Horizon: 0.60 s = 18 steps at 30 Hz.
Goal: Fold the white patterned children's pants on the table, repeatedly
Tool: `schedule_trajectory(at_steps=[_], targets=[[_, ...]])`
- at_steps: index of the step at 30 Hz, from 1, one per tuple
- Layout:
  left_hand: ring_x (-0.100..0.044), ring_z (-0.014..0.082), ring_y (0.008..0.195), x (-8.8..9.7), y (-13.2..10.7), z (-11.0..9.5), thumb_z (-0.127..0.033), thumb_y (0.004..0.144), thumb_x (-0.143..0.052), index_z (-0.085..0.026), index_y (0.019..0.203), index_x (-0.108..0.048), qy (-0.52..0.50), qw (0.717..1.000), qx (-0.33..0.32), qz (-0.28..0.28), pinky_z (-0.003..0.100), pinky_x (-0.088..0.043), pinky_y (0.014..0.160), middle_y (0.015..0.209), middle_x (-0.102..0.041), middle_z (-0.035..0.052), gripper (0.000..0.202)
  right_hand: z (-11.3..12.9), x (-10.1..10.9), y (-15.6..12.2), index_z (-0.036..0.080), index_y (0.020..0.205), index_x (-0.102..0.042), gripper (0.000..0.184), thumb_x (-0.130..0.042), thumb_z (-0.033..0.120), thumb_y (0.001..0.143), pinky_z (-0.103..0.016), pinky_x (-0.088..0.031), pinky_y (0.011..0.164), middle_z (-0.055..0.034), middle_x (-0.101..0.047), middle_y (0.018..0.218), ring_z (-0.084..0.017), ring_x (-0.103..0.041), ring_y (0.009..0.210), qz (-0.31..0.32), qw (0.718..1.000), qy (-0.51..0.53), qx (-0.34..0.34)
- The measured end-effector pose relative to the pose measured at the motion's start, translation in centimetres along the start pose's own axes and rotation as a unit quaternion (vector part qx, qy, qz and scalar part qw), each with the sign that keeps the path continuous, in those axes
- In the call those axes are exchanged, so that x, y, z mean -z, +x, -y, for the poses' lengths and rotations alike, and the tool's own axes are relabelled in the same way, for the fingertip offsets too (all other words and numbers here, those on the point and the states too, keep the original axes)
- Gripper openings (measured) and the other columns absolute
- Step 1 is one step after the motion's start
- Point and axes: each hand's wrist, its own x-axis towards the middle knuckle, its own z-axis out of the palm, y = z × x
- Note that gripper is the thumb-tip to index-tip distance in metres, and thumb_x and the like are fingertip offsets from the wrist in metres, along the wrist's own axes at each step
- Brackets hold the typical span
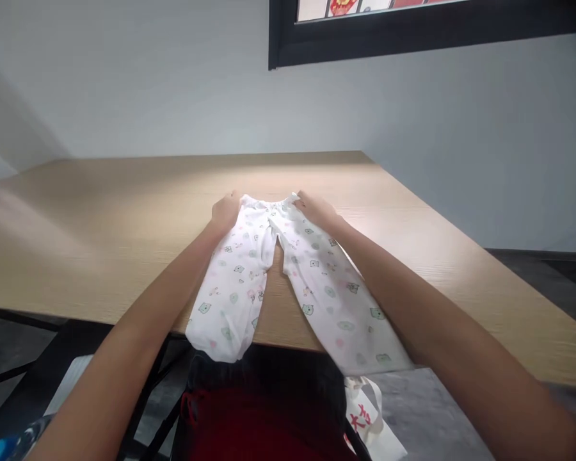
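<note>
A small pair of white pants with a pale green and pink animal print lies spread over the table's front edge. Its gathered elastic waistband points away from me, and both leg ends hang past the edge toward my lap. My left hand grips the left corner of the waistband with closed fingers. At the right corner, my right hand pinches the waistband, the fabric stretched between the two hands. The legs are apart, with bare wood showing between them.
The wooden table reaches back to a grey wall with a dark window frame. Below the edge are a white bag with red writing, a black chair at left, and a bottle with a blue cap.
</note>
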Motion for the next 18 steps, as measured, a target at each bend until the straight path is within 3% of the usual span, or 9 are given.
schedule_trajectory(at_steps=[5, 8, 10, 13, 16, 18], targets=[[-0.047, 0.0224, 0.113, 0.6, -4.1, 0.5, -0.024, 0.096, -0.026, -0.015, 0.121, -0.047, -0.006, 0.997, -0.07, 0.014, 0.042, -0.036, 0.096, 0.121, -0.053, 0.0123, 0.034, 1.8, 1.2, -0.8, 0.014, 0.122, -0.047, 0.047, -0.053, 0.033, 0.079, -0.056, -0.032, 0.09, -0.0174, -0.044, 0.128, -0.039, -0.035, 0.117, -0.047, 0.996, -0.047, 0.059], [-0.043, 0.0221, 0.119, 0.6, -6.5, 0.1, -0.03, 0.095, -0.026, -0.016, 0.125, -0.044, -0.021, 0.987, -0.147, 0.07, 0.037, -0.033, 0.099, 0.13, -0.049, 0.0103, 0.038, 5.4, 1.2, -2.6, 0.016, 0.126, -0.045, 0.043, -0.041, 0.032, 0.087, -0.046, -0.032, 0.098, -0.0119, -0.043, 0.133, -0.03, -0.036, 0.121, 0.051, 0.98, 0.103, 0.16], [-0.046, 0.0216, 0.117, 0.6, -7.5, -0.1, -0.034, 0.095, -0.025, -0.016, 0.125, -0.046, -0.03, 0.977, -0.181, 0.107, 0.033, -0.038, 0.095, 0.131, -0.049, 0.0096, 0.041, 8.0, 0.7, -3.6, 0.021, 0.125, -0.048, 0.039, -0.033, 0.036, 0.092, -0.039, -0.036, 0.097, -0.0062, -0.046, 0.132, -0.026, -0.041, 0.118, 0.155, 0.942, 0.199, 0.221], [-0.054, 0.0213, 0.11, 0.9, -9.5, -0.2, -0.034, 0.095, -0.02, -0.016, 0.122, -0.049, -0.036, 0.97, -0.197, 0.141, 0.032, -0.043, 0.089, 0.125, -0.054, 0.0103, 0.044, 10.6, -0.6, -3.7, 0.027, 0.118, -0.053, 0.038, -0.028, 0.043, 0.094, -0.037, -0.039, 0.094, -0.0006, -0.053, 0.124, -0.025, -0.048, 0.112, 0.264, 0.898, 0.22, 0.276], [-0.048, 0.0234, 0.119, 1.5, -14.0, -0.1, -0.036, 0.095, -0.02, -0.016, 0.126, -0.046, -0.028, 0.97, -0.19, 0.147, 0.037, -0.042, 0.094, 0.132, -0.049, 0.0096, 0.045, 11.4, -1.8, -2.2, 0.026, 0.122, -0.049, 0.04, -0.024, 0.04, 0.095, -0.037, -0.032, 0.102, -0.0002, -0.047, 0.132, -0.025, -0.042, 0.12, 0.264, 0.915, 0.135, 0.273], [-0.039, 0.0231, 0.127, 1.8, -18.4, 0.0, -0.035, 0.096, -0.02, -0.015, 0.131, -0.041, -0.007, 0.976, -0.185, 0.113, 0.04, -0.037, 0.102, 0.138, -0.042, 0.0087, 0.046, 11.5, -2.4, -0.8, 0.022, 0.127, -0.046, 0.041, -0.026, 0.035, 0.094, -0.039, -0.026, 0.106, -0.0033, -0.04, 0.138, -0.025, -0.033, 0.127, 0.244, 0.926, 0.076, 0.279]])
